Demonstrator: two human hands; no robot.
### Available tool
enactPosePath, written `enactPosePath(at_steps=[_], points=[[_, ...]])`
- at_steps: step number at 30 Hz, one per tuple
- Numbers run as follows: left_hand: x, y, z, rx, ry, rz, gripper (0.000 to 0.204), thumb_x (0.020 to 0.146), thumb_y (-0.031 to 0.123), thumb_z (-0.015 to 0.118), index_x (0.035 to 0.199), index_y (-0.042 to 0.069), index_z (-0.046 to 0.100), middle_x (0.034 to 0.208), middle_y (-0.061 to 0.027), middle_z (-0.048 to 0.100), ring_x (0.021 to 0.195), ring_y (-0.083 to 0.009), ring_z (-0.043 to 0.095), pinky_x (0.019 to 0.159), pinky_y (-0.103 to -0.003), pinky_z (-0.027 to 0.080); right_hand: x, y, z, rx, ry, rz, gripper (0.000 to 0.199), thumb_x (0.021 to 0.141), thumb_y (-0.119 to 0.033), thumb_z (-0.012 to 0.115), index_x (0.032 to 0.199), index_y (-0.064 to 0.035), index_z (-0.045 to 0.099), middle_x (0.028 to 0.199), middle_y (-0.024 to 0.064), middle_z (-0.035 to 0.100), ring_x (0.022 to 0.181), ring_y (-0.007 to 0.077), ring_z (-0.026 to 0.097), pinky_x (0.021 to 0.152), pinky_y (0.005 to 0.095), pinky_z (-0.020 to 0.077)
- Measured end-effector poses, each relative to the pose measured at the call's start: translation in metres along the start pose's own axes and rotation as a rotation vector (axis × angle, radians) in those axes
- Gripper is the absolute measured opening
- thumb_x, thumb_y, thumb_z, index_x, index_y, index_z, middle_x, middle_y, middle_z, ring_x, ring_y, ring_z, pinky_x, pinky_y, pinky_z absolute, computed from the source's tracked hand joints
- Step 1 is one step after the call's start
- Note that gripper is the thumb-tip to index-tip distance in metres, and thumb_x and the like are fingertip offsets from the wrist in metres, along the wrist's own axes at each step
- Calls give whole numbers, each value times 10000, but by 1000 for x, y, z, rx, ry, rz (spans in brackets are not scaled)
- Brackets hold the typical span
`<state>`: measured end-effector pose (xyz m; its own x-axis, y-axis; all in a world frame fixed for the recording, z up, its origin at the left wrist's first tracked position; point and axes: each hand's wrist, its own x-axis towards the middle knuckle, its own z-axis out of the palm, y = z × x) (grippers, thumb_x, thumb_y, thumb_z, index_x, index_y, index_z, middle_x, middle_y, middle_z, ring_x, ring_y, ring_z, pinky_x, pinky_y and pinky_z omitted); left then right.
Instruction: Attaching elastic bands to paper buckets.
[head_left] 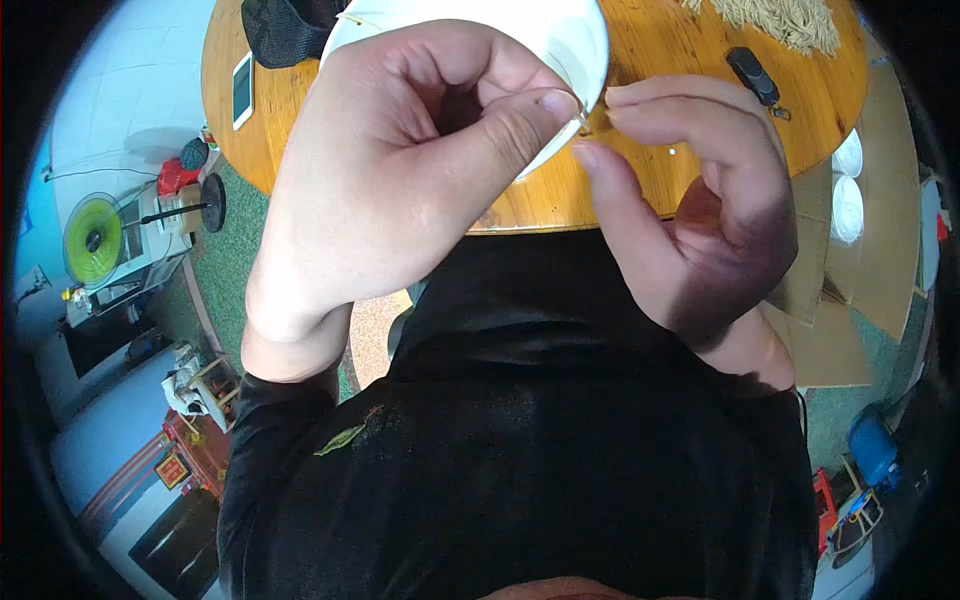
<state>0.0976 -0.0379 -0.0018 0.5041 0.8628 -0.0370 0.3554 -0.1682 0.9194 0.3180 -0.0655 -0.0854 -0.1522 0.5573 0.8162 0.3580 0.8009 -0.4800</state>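
Note:
My left hand (400, 160) is closed in a pinch above the table. Between its thumb and forefinger is the end of a small, thin, pale piece (583, 122), too small to name. Just to the right, my right hand (710, 190) is held with thumb and forefinger apart, their tips close to that piece, and nothing shows in its grasp. Behind my left hand lies a large white dish (585, 40), partly hidden by it. A bundle of beige strands (780, 22) rests at the far right of the table.
The round wooden table (530, 212) carries a black mesh item (285, 35), a white phone (243, 90) and a dark key fob (752, 75). Cardboard (885, 200) with white round items (847, 208) lies right. A green fan (93, 237) stands left.

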Motion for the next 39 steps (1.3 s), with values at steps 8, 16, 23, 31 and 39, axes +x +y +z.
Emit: enactPosePath(at_steps=[8, 16, 23, 31, 39], points=[[5, 6, -7, -93, -67, -89, 149, 1063, 104, 729, 1142, -14, 774, 1041, -50, 792, 935, -83, 717, 831, -212, 542, 1, 0, 4, -140, 6, 21, 272, 820, 92, 876, 1051, -4, 771, 1037, 127, 767, 918, 243, 758, 807, 297, 606], [5, 1, -9, -45, -109, -47, 182, 1071, 116, 719, 1161, -34, 767, 1060, -76, 801, 983, -117, 746, 891, -238, 577, 1, -6, 2, -41, -31, 133, 233, 872, 121, 810, 1064, 9, 744, 1064, 130, 758, 955, 215, 744, 861, 293, 594], [3, -3, -8, 52, -108, -52, 176, 1073, 101, 710, 1170, -37, 760, 1050, -83, 798, 990, -138, 755, 919, -269, 590, -7, -8, 8, 483, -6, 539, 157, 1015, 84, 649, 1159, 28, 675, 1121, 109, 717, 1043, 169, 712, 949, 283, 569], [1, -6, -3, 179, 21, 8, 168, 1095, 134, 688, 1117, -22, 746, 1013, -51, 782, 971, -106, 732, 896, -244, 559, -15, -11, 19, 1001, 182, 792, 101, 1074, -50, 645, 1147, 16, 667, 983, 29, 685, 887, 74, 635, 817, 237, 517], [-2, -5, 2, 468, 212, 62, 188, 1088, 153, 707, 1085, -35, 722, 910, -40, 734, 872, -72, 664, 787, -241, 517, -26, -10, 26, 933, 179, 608, 108, 1044, 9, 586, 1147, 19, 614, 1094, 97, 684, 941, 133, 647, 879, 295, 535]])
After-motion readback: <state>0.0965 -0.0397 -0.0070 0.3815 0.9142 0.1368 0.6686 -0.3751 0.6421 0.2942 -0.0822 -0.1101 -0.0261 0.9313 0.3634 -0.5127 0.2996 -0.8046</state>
